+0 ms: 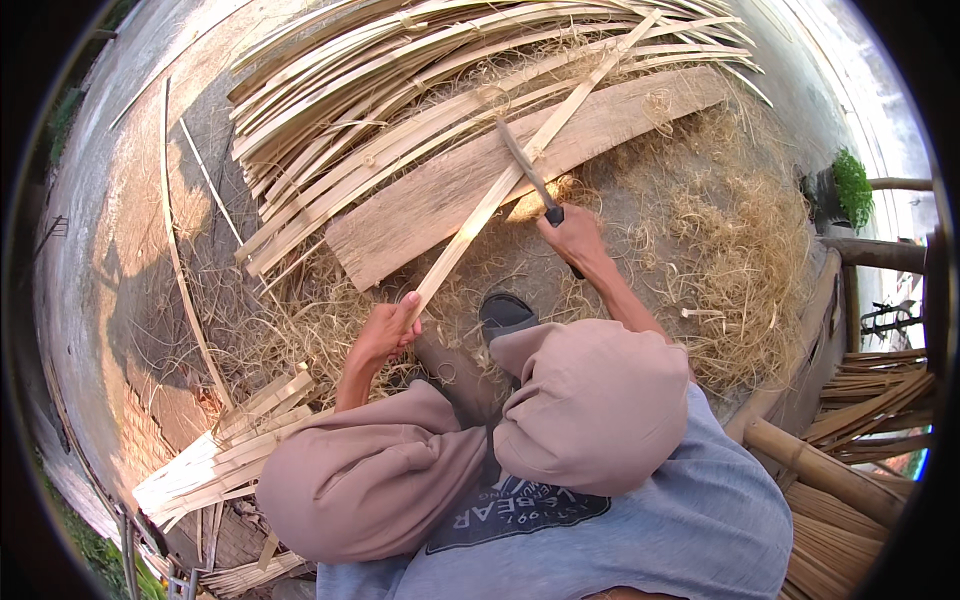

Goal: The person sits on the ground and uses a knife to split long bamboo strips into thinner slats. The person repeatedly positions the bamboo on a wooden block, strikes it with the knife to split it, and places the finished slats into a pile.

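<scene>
My left hand (385, 330) is closed around the near end of a long, pale bamboo strip (468, 236). The strip slants away to the upper right, crossing over a wide wooden plank (420, 215). In my right hand (577, 240) is the dark handle of a knife (525, 163). Its long blade points up and to the left, lying across the strip above the plank. Whether the edge bites into the strip cannot be made out.
Beyond the plank lies a large pile of bamboo strips (340, 115). Curly shavings (735, 260) cover the ground to the right and left. A second strip bundle (240, 440) rests by my left knee. Bamboo poles (820, 470) stand at the right, near a potted plant (852, 188).
</scene>
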The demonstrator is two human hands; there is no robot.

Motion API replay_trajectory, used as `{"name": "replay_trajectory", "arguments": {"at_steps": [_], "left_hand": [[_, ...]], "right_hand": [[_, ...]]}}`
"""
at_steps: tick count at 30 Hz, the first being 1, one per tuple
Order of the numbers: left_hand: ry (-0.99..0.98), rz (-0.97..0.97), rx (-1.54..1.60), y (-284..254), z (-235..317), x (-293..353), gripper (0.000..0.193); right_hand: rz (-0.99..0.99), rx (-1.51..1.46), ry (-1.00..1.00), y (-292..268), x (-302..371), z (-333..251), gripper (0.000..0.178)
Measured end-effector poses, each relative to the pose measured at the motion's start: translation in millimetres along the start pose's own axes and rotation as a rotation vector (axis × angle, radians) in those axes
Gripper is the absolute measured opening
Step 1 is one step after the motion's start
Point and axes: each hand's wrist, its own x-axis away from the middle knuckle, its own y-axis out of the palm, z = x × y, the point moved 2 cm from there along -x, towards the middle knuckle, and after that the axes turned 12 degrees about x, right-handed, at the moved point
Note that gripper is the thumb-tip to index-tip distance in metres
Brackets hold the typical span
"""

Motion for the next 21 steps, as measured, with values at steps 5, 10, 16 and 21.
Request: {"name": "replay_trajectory", "arguments": {"at_steps": [5,10,16,21], "left_hand": [[-0.125,-0.025,0.011,-16,-17,30,0.064],[0.039,0.082,-0.062,-25,-9,21,0.064],[-0.082,0.050,-0.102,-41,-37,63,0.062],[-0.092,0.085,-0.070,-60,-50,78,0.063]], "right_hand": [[0.027,0.282,-0.169,9,20,41,0.044],[0.049,0.192,-0.189,-1,-17,7,0.044],[0.085,0.094,0.087,-39,-40,56,0.042],[0.081,0.436,-0.395,8,15,4,0.042]]}}
